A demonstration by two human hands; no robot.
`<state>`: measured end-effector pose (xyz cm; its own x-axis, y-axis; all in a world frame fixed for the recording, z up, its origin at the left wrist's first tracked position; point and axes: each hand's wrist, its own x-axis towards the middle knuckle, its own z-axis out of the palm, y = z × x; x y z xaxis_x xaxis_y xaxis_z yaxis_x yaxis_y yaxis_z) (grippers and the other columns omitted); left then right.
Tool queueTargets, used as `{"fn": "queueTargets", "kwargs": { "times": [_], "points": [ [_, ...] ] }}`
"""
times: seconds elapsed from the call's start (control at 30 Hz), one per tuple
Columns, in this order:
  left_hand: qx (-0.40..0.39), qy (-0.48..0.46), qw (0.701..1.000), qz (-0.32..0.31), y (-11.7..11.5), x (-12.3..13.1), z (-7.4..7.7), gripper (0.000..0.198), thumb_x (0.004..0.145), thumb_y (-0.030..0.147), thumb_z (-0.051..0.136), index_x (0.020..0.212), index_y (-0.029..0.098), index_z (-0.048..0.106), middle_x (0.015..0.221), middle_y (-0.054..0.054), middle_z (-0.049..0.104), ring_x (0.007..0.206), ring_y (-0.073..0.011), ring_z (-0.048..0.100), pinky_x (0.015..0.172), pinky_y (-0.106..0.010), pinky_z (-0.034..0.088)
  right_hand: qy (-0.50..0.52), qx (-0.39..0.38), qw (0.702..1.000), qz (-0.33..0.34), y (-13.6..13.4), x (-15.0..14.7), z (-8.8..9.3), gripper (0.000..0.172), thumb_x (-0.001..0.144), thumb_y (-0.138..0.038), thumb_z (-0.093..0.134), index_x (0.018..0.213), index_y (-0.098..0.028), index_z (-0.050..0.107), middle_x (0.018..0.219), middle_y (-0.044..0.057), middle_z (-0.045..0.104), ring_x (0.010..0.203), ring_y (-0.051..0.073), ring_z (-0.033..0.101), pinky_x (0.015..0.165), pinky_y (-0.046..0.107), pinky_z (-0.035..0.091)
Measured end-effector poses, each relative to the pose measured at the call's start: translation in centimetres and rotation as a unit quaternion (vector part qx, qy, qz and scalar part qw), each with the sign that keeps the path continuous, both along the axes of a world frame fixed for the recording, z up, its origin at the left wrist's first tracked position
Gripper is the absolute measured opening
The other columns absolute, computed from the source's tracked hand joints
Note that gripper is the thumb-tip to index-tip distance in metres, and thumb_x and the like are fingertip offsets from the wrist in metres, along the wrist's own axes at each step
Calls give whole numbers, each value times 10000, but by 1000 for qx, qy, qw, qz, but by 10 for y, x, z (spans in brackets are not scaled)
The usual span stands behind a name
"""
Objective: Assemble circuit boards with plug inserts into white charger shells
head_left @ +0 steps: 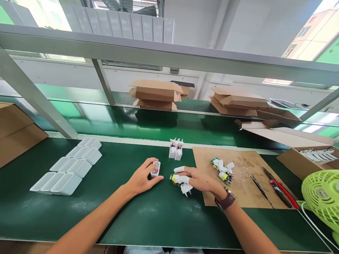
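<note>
My left hand (144, 177) grips a small white plastic case (156, 169), its open side facing up, between thumb and fingers. White finger covers sit on some fingertips of my right hand (194, 179). Those fingers are closed on a small circuit board (174, 179) with a yellow part, and a white plug piece with metal pins (186, 189) hangs beside it. Between and beyond my hands stand two white cases (175, 154) with plug pieces and wires at their tops. More circuit boards with white plug pieces (224, 170) lie on the brown cardboard sheet (212, 197) at right.
Rows of open white cases (67, 167) stand at left. Tweezers (261, 190) and red-black pliers (280, 192) lie on the cardboard. A green fan (321, 197) and a carton of white parts (293, 162) are at far right. Flat cartons (156, 92) rest behind, below a metal beam (169, 60).
</note>
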<state>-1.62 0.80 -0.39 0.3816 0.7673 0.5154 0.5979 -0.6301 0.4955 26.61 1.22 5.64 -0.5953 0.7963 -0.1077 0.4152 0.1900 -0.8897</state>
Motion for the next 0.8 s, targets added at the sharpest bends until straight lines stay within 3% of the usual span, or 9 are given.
{"fn": "queueTargets", "kwargs": {
  "times": [0.07,0.13,0.23,0.33,0.47,0.67,0.8],
  "points": [
    [-9,3,1000,-10,-2,0,0,152,903,354,667,951,218,617,1266,-123,622,1149,-236,652,949,-358,579,-42,53,998,5,10,-6,-3,342,902,-185,512,1180,-225,708,1002,33,777,830,211,711,769,341,604],
    [-10,4,1000,-24,-3,0,1,167,899,344,675,994,220,616,1271,-129,617,1148,-240,653,954,-366,578,-76,139,987,-36,18,-8,-4,384,887,-135,475,1180,-216,709,1126,68,753,984,241,699,908,405,579],
    [1,0,999,-40,-4,2,3,173,898,330,677,1015,220,612,1258,-134,620,1126,-239,662,937,-360,583,-99,182,976,-59,17,-7,-3,339,976,-222,460,1229,-230,687,1231,91,714,1114,276,672,1011,469,536],
    [-15,-4,999,-40,-4,2,5,149,887,313,685,987,226,617,1243,-123,629,1083,-227,674,906,-346,587,-116,181,977,-19,7,-2,-7,354,955,-358,622,1286,-235,648,1295,100,680,1171,300,656,1043,480,529],
    [-62,-20,997,-35,-5,1,4,239,863,319,717,1050,235,594,1253,-114,632,1098,-227,671,931,-364,581,-135,243,960,26,-3,7,-22,540,819,-177,722,1338,-210,578,1432,141,571,1345,316,533,1114,497,484],
    [-141,-33,989,5,-5,-3,3,692,744,395,843,1325,261,492,1252,-96,648,1080,-253,682,940,-401,589,-155,269,950,12,-5,13,-26,470,834,-91,579,1293,-193,586,1360,152,590,1298,315,550,1077,514,504],
    [-156,-20,988,7,-6,-6,3,856,718,406,865,1434,266,416,1291,-110,635,1160,-289,653,1010,-467,557,-155,274,949,1,-5,8,-20,460,842,-96,538,1294,-170,580,1155,138,644,1073,302,638,941,502,565]
  ]
}}
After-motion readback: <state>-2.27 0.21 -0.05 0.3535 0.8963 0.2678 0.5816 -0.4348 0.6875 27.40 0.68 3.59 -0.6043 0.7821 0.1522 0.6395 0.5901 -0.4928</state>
